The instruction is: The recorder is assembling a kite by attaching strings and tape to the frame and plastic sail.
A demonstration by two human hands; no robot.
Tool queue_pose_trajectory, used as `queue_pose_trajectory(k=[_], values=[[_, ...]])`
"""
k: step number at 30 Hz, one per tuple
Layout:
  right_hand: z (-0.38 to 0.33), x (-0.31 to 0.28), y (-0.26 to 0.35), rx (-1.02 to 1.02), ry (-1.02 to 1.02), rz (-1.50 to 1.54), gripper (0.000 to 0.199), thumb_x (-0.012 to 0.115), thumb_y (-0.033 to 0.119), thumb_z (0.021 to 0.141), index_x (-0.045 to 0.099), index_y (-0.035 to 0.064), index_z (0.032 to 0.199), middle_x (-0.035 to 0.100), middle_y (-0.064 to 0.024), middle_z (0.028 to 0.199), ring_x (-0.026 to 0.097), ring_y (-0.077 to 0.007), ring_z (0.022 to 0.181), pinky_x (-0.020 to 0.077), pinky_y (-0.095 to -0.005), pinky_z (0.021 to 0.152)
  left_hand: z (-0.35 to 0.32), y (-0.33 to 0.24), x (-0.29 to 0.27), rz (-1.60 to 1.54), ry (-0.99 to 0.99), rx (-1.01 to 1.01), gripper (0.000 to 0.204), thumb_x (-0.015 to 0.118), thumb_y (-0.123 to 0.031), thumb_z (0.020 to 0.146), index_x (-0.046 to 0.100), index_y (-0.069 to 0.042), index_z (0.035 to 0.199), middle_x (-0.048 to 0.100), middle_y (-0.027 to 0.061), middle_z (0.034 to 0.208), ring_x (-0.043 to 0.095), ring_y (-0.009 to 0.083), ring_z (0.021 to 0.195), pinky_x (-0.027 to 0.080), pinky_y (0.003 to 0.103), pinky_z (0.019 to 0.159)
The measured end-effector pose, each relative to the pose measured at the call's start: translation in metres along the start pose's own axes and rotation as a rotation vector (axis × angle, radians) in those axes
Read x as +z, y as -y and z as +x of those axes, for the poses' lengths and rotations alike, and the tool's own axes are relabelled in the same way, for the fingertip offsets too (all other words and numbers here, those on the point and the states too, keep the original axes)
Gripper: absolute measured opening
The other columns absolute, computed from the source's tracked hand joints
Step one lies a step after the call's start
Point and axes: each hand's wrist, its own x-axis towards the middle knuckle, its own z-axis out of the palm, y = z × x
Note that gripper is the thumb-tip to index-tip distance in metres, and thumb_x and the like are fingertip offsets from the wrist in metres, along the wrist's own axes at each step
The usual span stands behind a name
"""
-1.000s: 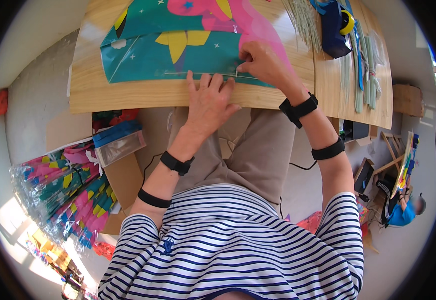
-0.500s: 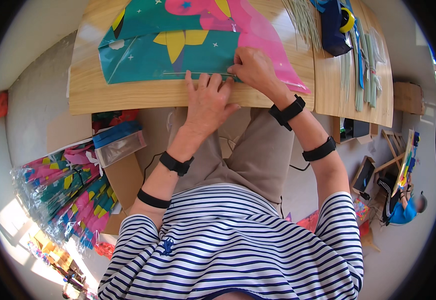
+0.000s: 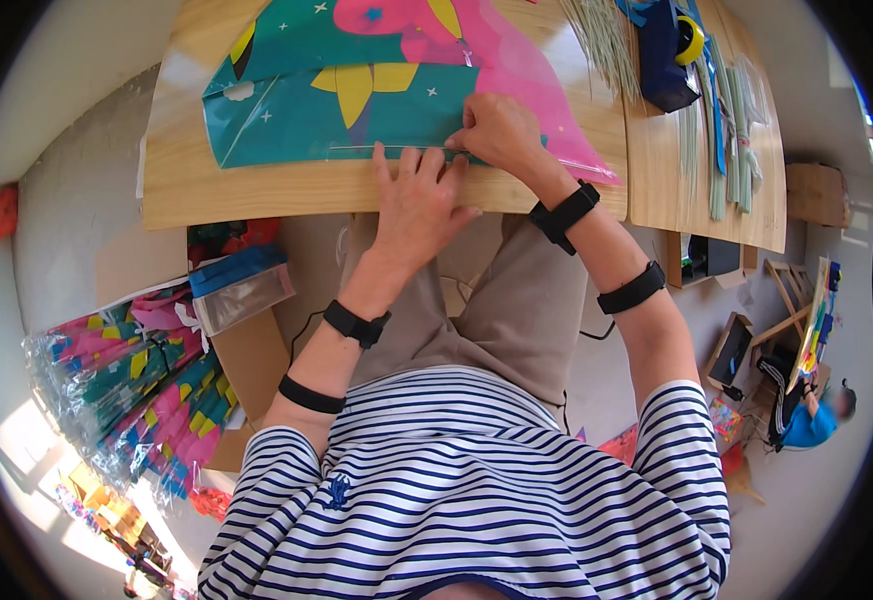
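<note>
A thin plastic sheet (image 3: 297, 115) printed in teal, pink and yellow lies flat on the wooden table, folded over near its lower part. Along its near edge runs a slim pale rod (image 3: 357, 148). My left hand (image 3: 419, 205) lies with spread fingers, its fingertips resting on the rod and the sheet's edge. Just to the right, my right hand (image 3: 502, 130) is closed in a pinch, thumb and forefinger low against the sheet by the rod's right part. Whatever sits between those fingertips is hidden. Black straps circle both my forearms.
At the table's (image 3: 187, 200) right lie bundles of thin rods (image 3: 602, 45) and a dark blue tape dispenser (image 3: 665, 70) with yellow tape. Left below, several wrapped colourful packs (image 3: 137, 370) lie near a cardboard box (image 3: 252, 360). Far right, another person (image 3: 810, 420) sits.
My right hand has slid slightly left along the rod, staying pinched. My left hand keeps its place on the sheet's edge.
</note>
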Motion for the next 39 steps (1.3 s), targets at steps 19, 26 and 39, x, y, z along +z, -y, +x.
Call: queue_pose_trajectory(k=[19,26,39], values=[[0.001,0.013,-0.011,-0.056,-0.114,0.044,0.02,0.079,0.013,0.068,0.064,0.0021,0.075,0.065,-0.014,0.067,0.064,-0.0324,0.066,0.0482,-0.0416,0.06,0.0,0.0,-0.002,0.034,0.011,0.011,0.062,0.08,-0.039,0.071,0.062,-0.013,0.125,0.051,0.0057,0.106,0.047,0.0269,0.111,0.027,0.064,0.106],[-0.026,0.0,-0.028,-0.079,-0.262,0.192,0.014,0.073,0.007,0.075,0.065,0.0018,0.085,0.066,-0.0136,0.088,0.063,-0.0316,0.083,0.0483,-0.0424,0.072,-0.001,0.003,0.001,0.025,0.02,0.003,0.061,0.081,-0.038,0.071,0.062,-0.014,0.124,0.051,0.0055,0.104,0.048,0.0267,0.108,0.028,0.064,0.106],[-0.094,0.013,-0.027,-0.347,-0.185,-0.274,0.077,0.073,0.028,0.081,0.04,0.0035,0.146,0.033,-0.0132,0.156,0.027,-0.0284,0.146,0.02,-0.0533,0.118,0.001,0.003,-0.014,0.002,-0.013,0.007,0.065,0.079,-0.04,0.071,0.061,-0.009,0.126,0.053,0.006,0.106,0.049,0.0261,0.108,0.021,0.064,0.109]])
